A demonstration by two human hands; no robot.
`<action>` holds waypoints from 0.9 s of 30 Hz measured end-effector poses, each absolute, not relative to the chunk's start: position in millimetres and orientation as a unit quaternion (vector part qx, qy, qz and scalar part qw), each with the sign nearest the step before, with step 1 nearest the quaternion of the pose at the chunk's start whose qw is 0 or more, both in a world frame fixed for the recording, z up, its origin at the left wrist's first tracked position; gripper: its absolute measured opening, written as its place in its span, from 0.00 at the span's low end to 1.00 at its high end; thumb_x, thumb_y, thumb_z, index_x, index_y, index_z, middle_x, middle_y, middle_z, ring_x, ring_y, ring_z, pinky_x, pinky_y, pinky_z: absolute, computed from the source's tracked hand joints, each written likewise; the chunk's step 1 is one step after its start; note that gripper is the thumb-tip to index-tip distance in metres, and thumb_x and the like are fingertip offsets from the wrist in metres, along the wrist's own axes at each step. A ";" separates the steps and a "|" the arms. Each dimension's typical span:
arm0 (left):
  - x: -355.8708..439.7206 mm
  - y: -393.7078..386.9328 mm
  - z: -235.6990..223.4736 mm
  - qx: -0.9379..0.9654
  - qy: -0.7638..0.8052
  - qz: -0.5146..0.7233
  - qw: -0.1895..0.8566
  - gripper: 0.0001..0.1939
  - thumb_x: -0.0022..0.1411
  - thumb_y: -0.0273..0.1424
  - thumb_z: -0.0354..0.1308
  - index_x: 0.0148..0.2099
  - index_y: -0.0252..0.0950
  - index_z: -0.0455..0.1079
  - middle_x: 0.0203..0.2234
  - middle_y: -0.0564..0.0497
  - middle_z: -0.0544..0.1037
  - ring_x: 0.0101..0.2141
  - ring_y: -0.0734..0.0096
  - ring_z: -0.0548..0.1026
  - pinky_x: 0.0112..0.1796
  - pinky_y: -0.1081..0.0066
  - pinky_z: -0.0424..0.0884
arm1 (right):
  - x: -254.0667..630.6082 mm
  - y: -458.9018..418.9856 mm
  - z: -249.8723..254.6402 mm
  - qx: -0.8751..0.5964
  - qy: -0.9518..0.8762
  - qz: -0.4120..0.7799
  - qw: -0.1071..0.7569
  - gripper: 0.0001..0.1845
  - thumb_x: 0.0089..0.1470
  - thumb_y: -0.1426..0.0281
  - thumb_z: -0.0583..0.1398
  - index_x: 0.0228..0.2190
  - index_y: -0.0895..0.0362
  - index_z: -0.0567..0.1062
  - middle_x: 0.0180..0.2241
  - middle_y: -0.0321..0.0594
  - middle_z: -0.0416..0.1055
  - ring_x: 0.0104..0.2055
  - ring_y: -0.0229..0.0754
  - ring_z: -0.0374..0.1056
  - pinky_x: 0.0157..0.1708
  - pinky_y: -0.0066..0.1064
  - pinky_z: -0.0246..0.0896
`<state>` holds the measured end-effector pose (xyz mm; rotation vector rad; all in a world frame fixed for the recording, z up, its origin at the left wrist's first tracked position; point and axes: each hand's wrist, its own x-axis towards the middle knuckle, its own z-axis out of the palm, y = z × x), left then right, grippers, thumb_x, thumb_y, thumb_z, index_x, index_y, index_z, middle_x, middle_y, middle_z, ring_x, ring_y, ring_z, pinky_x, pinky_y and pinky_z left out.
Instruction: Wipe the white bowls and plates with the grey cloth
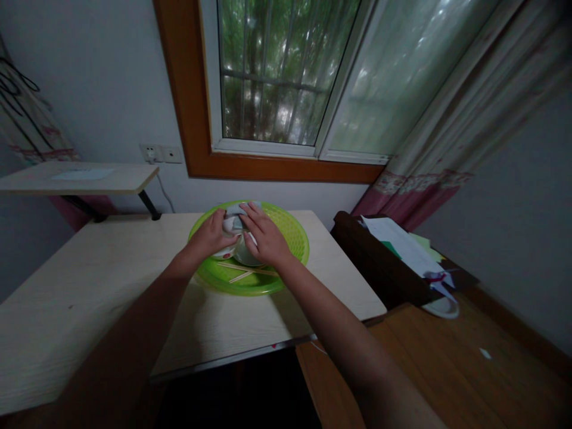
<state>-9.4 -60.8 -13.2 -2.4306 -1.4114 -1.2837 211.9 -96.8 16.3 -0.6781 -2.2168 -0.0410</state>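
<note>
A round green plastic basket (295, 238) stands on the table and bears white bowls and chopsticks. Over it, my left hand (208, 241) curls around a small white bowl (230, 226), partly hidden by the fingers. My right hand (267, 239) presses a grey-white cloth (236, 210) against that bowl from the other side. Just below the hands, another pale bowl (245, 255) sits in the basket. A bowl with a red mark (224, 254) shows beside it, mostly covered by my left hand. Several chopsticks (243, 270) lie crossed at the basket's near side.
The pale wooden table (111, 262) ends at a front edge close to me. A raised shelf (89, 179) stands at its back left. On the right is a dark cabinet (379, 262) with papers (406, 244) on top. The window (277, 77) is behind the table.
</note>
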 end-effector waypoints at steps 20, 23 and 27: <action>-15.0 -59.3 -13.0 -0.708 -0.504 -0.490 -0.069 0.36 0.45 0.40 0.71 0.52 0.37 0.58 0.40 0.48 0.74 0.38 0.61 0.77 0.37 0.65 0.74 | 212.9 -96.1 14.9 -0.246 -0.893 -0.085 0.367 0.33 0.66 0.71 0.53 0.69 0.54 0.54 0.73 0.45 0.47 0.76 0.47 0.35 0.72 0.52 0.47; -15.3 -59.8 -11.3 -0.702 -0.502 -0.499 -0.077 0.37 0.43 0.37 0.72 0.51 0.38 0.57 0.38 0.50 0.74 0.36 0.63 0.77 0.35 0.66 0.74 | 212.2 -96.4 15.1 -0.233 -0.900 -0.088 0.358 0.33 0.66 0.71 0.53 0.69 0.52 0.54 0.73 0.43 0.48 0.76 0.46 0.35 0.72 0.53 0.48; -14.1 -60.3 -8.7 -0.680 -0.506 -0.526 -0.070 0.36 0.44 0.41 0.72 0.50 0.37 0.57 0.38 0.48 0.73 0.35 0.63 0.77 0.34 0.66 0.74 | 211.4 -92.7 11.4 -0.254 -0.884 -0.064 0.388 0.34 0.66 0.72 0.52 0.70 0.52 0.51 0.74 0.44 0.43 0.76 0.47 0.37 0.71 0.52 0.49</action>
